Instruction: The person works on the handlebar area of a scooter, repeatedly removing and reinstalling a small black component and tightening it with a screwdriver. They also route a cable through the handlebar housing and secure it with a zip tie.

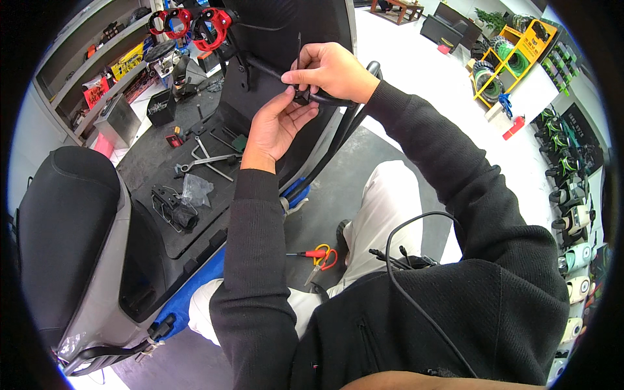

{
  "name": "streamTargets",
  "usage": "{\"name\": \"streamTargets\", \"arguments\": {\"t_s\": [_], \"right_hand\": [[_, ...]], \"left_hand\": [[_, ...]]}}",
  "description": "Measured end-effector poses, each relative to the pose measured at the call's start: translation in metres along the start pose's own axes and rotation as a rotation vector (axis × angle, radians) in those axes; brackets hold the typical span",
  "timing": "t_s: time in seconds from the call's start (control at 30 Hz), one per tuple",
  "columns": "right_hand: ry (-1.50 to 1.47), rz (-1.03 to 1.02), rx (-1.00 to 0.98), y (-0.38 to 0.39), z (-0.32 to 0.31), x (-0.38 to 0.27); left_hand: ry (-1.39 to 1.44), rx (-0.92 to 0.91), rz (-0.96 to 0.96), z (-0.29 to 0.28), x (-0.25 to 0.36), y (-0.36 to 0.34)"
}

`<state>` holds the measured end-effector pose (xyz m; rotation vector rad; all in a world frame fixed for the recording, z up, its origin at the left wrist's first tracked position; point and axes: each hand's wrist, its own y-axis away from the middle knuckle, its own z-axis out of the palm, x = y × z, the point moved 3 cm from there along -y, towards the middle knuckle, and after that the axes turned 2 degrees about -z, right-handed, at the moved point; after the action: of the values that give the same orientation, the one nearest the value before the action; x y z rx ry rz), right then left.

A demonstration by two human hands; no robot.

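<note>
Both my hands meet at a black tubular bar beside the dark front panel of a scooter. My right hand pinches a thin black strip, which looks like a cable tie; its free end points up past the fingers. Just below, my left hand has thumb and fingertips closed at a small black fitting on the bar. The fingers partly cover the fitting and the strip's lower end.
On the scooter's footboard lie metal wrenches, a clear plastic bag and a black bracket. The black seat stands at the left. Yellow-and-red scissors are low between my legs. Shelves stand far left.
</note>
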<state>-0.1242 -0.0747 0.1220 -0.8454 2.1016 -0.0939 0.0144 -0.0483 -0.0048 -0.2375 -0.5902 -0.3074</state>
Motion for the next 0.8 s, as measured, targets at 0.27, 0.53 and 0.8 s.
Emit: {"name": "streamTargets", "arguments": {"t_s": [0.27,0.53,0.8], "right_hand": [[-0.065,-0.055,-0.099,0.0028,-0.0048,-0.0030],[-0.090,-0.098,-0.006,-0.0004,-0.0020,0.0005],[-0.031,-0.037,0.065,0.0039,0.0000,-0.0025]], "left_hand": [[0.000,0.066,0.037,0.0009,-0.0005,-0.0008],[0.012,0.054,0.031,0.0014,0.0007,-0.0016],[0.024,0.071,0.029,-0.0028,0.0008,-0.0027]]}}
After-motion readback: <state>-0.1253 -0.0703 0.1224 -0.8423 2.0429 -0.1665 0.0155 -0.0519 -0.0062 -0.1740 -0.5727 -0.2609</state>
